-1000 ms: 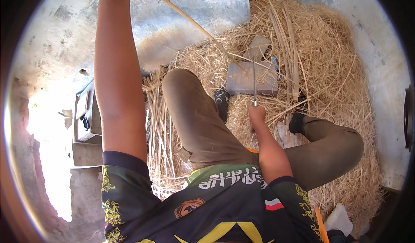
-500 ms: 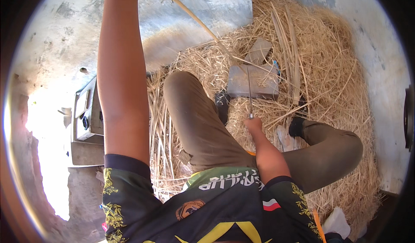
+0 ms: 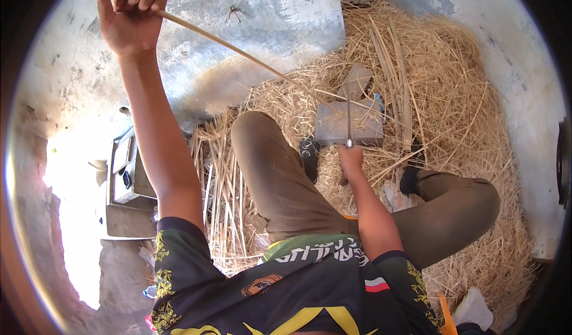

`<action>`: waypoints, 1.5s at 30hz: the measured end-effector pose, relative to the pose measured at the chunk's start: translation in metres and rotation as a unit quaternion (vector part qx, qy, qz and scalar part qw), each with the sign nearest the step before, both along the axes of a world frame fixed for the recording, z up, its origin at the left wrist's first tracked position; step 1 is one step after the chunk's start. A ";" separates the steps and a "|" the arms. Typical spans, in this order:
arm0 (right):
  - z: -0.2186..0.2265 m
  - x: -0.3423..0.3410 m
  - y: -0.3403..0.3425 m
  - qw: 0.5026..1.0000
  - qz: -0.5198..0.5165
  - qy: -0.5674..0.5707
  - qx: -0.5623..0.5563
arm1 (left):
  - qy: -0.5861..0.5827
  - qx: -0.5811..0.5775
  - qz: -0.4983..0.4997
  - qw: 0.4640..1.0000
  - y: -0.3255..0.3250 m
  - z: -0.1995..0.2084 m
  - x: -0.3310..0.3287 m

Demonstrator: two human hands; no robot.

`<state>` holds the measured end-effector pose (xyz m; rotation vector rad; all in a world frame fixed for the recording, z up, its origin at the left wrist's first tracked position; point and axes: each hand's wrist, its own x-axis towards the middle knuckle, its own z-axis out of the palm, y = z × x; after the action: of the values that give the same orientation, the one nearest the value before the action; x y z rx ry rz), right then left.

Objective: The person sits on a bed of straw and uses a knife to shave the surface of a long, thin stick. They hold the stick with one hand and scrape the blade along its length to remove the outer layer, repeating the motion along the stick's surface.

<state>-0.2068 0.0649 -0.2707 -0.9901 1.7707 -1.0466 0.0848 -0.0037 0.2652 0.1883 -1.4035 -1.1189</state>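
Note:
My left hand (image 3: pixel 136 24), raised at the upper left, has its fingers curled around a long thin pale stick, like bamboo or cane (image 3: pixel 232 48). From there the stick slants down right to a grey block (image 3: pixel 332 120) between my feet. Low in front of me, my right hand (image 3: pixel 351 160) is closed on the handle of a knife with a long narrow blade (image 3: pixel 348 114). The blade points away from me over the block, close to the stick's lower end. Whether the blade touches the stick, I cannot tell.
A thick heap of straw-like shavings (image 3: pixel 459 103) surrounds the block. Long split strips (image 3: pixel 402 79) lie on it, and more strips (image 3: pixel 229 198) lie beside my bent left leg (image 3: pixel 268 162). Worn walls (image 3: pixel 280 19) rise ahead and at the right. A box-like unit (image 3: pixel 128 168) stands left.
My left hand has come into view at the upper left, its arm lower, holding the stick, which now lies lower. My right hand and the knife have moved slightly forward.

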 end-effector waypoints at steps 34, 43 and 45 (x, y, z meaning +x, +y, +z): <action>0.158 0.026 0.011 0.971 0.125 0.148 -0.137 | 0.249 -0.121 0.373 0.886 0.152 -0.161 -0.097; 0.192 0.033 0.033 0.906 0.135 0.151 -0.371 | 0.269 -0.222 0.222 0.910 0.191 -0.161 -0.087; 0.198 0.042 0.038 0.905 0.151 0.159 -0.364 | 0.227 -0.241 0.275 0.903 0.196 -0.156 -0.091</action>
<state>-0.1651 0.1026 -0.0729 -1.9206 1.3906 -1.4321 -0.0061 0.1923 0.1091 -0.0371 -1.0636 -0.2951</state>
